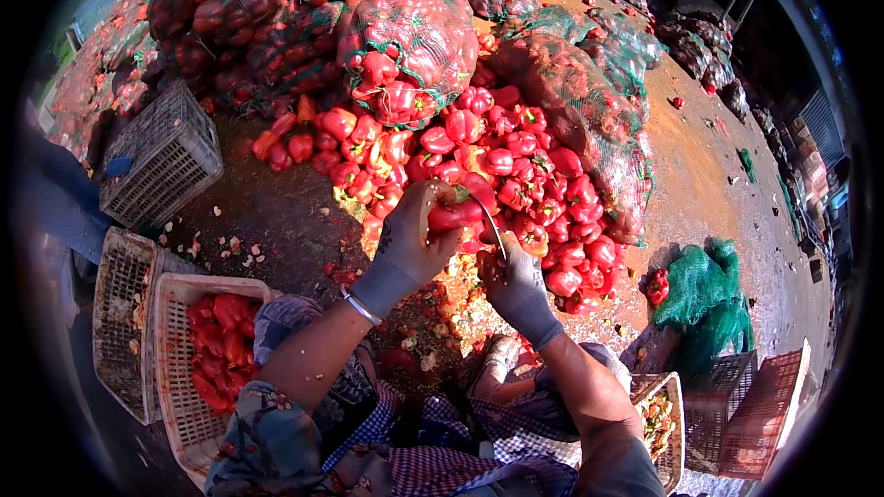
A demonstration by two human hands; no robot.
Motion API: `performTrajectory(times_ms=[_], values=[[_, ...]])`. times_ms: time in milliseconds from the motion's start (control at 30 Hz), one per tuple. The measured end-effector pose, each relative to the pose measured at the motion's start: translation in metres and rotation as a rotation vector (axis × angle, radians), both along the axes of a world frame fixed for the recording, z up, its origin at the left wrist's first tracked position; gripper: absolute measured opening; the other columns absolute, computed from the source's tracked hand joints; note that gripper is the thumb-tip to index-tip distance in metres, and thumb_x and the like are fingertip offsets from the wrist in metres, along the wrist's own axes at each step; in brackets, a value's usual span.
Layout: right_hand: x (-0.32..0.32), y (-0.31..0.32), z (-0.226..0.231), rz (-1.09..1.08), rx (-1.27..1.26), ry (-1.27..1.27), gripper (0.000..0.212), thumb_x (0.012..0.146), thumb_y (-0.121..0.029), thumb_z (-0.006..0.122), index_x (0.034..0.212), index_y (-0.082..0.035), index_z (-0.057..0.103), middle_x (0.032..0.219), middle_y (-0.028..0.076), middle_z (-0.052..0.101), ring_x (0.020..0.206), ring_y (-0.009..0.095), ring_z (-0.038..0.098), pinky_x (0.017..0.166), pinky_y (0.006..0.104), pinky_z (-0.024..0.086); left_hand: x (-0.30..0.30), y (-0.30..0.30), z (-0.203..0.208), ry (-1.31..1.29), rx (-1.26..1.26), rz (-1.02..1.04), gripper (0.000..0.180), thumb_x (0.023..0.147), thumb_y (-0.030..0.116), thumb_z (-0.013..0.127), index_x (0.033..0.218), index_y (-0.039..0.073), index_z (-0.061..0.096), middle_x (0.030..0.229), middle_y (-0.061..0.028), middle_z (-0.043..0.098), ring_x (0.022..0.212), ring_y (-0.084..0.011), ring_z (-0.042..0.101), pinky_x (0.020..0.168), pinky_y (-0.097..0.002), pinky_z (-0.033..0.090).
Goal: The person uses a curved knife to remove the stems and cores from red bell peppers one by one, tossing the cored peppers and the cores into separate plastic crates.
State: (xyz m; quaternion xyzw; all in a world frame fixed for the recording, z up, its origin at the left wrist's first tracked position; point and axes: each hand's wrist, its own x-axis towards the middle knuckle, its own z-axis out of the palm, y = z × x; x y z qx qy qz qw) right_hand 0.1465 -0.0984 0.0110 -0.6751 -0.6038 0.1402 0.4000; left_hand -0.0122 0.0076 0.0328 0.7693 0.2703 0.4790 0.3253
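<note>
Outdoors, sprawling across the dirt ground [718, 175]: bulging net sacks [414, 28] of red peppers, stacked at the far side, one spilling open. Lying just in front of them, a loose heap of red peppers [516, 166], reaching down toward both hands. Resting at the right, near the heap but apart from it, a crumpled green net [704, 290]. Sitting at the left, a pale plastic crate [180, 405] part-filled with cut red pepper pieces, touching an emptier crate [120, 322]; standing farther back, a grey crate [161, 156]. Standing at the lower right, a smaller basket [658, 414] holding mixed scraps, beside red crates [764, 410]. Littering the ground between the knees, pepper trimmings [451, 313]. Gripping a single red pepper [456, 214] above the trimmings, at the near edge of the heap: the gloved left hand [410, 239], closed around it. Closing on the handle of a thin knife [490, 221]: the gloved right hand [516, 285], blade tip touching the pepper.
</note>
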Motion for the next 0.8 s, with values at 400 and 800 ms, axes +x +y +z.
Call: performTrajectory(times_ms=[400, 800], values=[[0.03, -0.017, 0.012, 0.035, -0.082, 0.234, 0.034, 0.088, -0.019, 0.07, 0.118, -0.003, 0.063, 0.093, 0.016, 0.069, 0.082, 0.021, 0.067, 0.073, 0.0345, 0.053, -0.019, 0.009, 0.011, -0.085, -0.537, -0.232, 0.04, 0.085, 0.004, 0.073, 0.116, 0.006, 0.048, 0.11, -0.0042, 0.052, 0.102, -0.0107, 0.053, 0.087, -0.0286, 0.051], [0.022, -0.012, 0.045, 0.148, -0.227, 0.463, 0.041, 0.075, -0.011, 0.074, 0.112, -0.001, 0.061, 0.099, 0.011, 0.067, 0.089, 0.014, 0.063, 0.078, 0.0312, 0.051, -0.013, -0.007, -0.008, 0.11, -0.527, -0.513, 0.056, 0.081, 0.01, 0.079, 0.128, 0.003, 0.049, 0.115, -0.0017, 0.056, 0.108, -0.0089, 0.051, 0.095, -0.0288, 0.044]])
